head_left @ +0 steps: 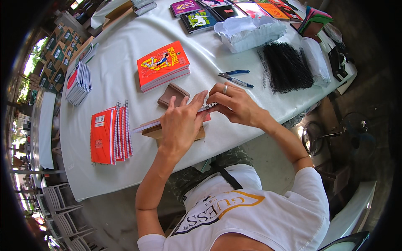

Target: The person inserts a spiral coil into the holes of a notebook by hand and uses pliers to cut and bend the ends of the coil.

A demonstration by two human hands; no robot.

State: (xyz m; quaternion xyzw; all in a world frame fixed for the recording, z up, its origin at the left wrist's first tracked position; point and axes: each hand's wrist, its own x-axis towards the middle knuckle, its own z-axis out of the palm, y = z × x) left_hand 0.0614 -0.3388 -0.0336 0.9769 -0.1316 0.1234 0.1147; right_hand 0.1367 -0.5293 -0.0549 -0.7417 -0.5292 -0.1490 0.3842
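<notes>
A notebook (147,126) rests edge-up on a wooden block (155,134) at the table's near side. My left hand (181,123) is wrapped over its spine edge, thumb on the near side and fingers on the far side. Beside it, my right hand (238,105) pinches the end of a dark spiral binding (208,106) along that edge; the fingertips partly hide it. Just beyond my left hand lies a brown grooved block (172,94). Blue-handled pliers (236,78) lie past my right hand.
Red spiral-bound notebooks (104,136) lie at left, with an orange-covered stack (163,65) behind. A white notebook stack (78,85) is farther left. Black spiral coils (289,67) and crumpled white wrapping (249,33) lie at right. Colourful notebooks (201,20) line the far side; a fan (314,138) stands off the table.
</notes>
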